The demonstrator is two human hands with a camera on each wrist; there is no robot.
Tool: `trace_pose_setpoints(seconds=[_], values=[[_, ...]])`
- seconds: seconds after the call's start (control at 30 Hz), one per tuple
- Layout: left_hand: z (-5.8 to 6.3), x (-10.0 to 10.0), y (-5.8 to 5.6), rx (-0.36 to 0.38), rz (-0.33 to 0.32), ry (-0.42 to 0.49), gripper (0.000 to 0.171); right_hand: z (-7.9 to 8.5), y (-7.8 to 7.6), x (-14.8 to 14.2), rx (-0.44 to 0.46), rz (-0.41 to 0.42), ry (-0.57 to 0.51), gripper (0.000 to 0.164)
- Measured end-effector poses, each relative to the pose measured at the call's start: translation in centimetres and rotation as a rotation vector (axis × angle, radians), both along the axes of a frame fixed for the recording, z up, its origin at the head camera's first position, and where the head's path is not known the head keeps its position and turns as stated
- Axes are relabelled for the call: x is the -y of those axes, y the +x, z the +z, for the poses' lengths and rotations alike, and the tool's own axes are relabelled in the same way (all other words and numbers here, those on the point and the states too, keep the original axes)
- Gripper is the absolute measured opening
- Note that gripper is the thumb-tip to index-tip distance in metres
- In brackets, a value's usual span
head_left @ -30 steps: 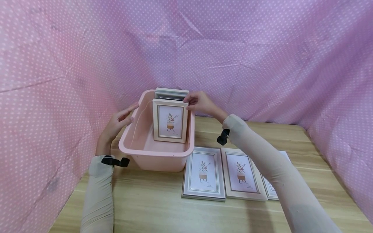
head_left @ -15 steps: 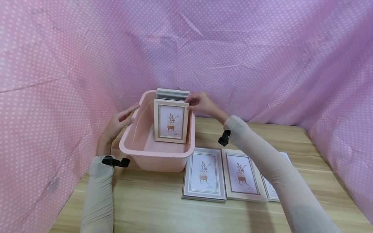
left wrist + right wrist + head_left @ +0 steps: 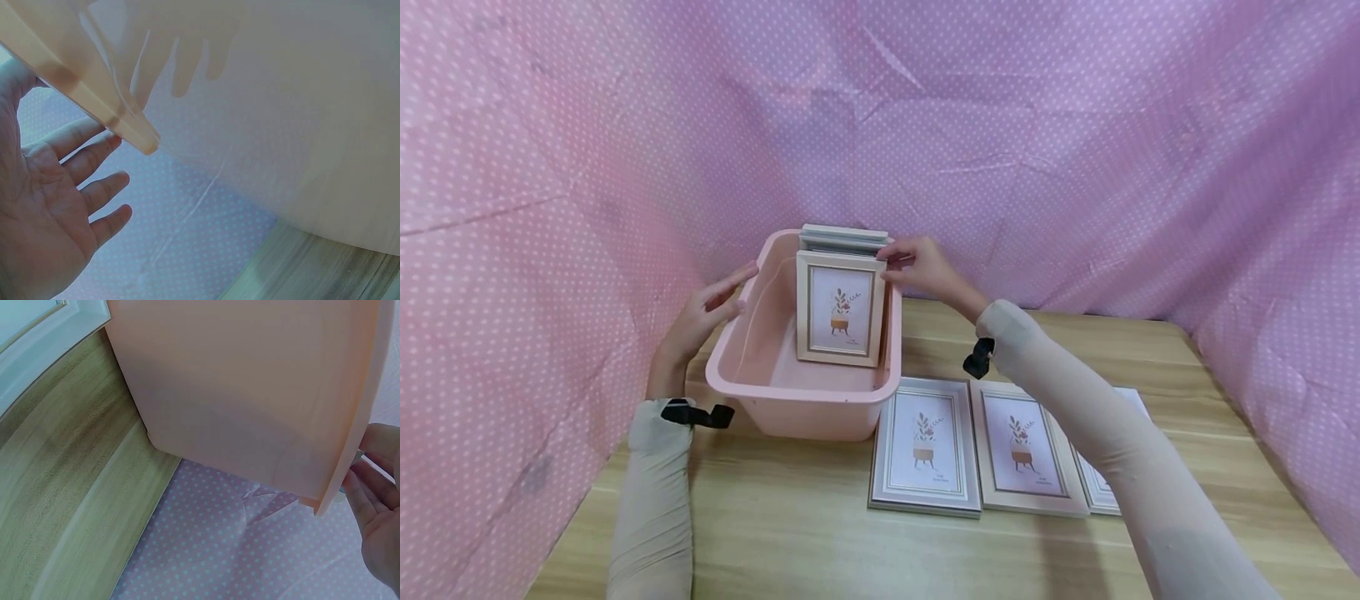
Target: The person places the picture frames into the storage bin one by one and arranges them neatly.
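Beside the tub [image 3: 808,417], three frames [image 3: 1022,450], the rightmost [image 3: 1096,485] partly behind a sleeve [image 3: 1101,425].

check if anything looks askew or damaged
Nothing stands out. The right hand grips a cream rectangular picture frame standing in the pink plastic tub; three pale rectangular frames lie face-up on the wood-grain table, no damage visible.
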State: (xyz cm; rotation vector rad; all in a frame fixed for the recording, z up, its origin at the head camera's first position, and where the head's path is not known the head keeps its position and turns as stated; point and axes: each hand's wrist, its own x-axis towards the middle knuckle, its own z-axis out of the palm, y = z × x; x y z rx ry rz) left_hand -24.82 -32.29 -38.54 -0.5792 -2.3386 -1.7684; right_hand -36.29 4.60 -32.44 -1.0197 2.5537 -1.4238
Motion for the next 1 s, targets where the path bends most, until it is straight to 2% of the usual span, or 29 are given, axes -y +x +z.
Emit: trace_pose_setpoints(seconds=[0.23,0.57,1.0], values=[[-0.2,0.0,0.0,0.0,0.002,-0.001,0.049,-0.3,0.5,-0.2,-0.022,-0.011,-0.037,0.023],[0.1,0.0,0.1,-0.002,0.011,-0.01,0.05,-0.9,0.6,-0.6,-0.05,-0.016,-0.117,0.023],[0.4,-0.2,0.3,0.018,0.017,-0.01,0.05,-0.9,1.5,-2.5,-0.088,-0.013,-0.039,0.024]])
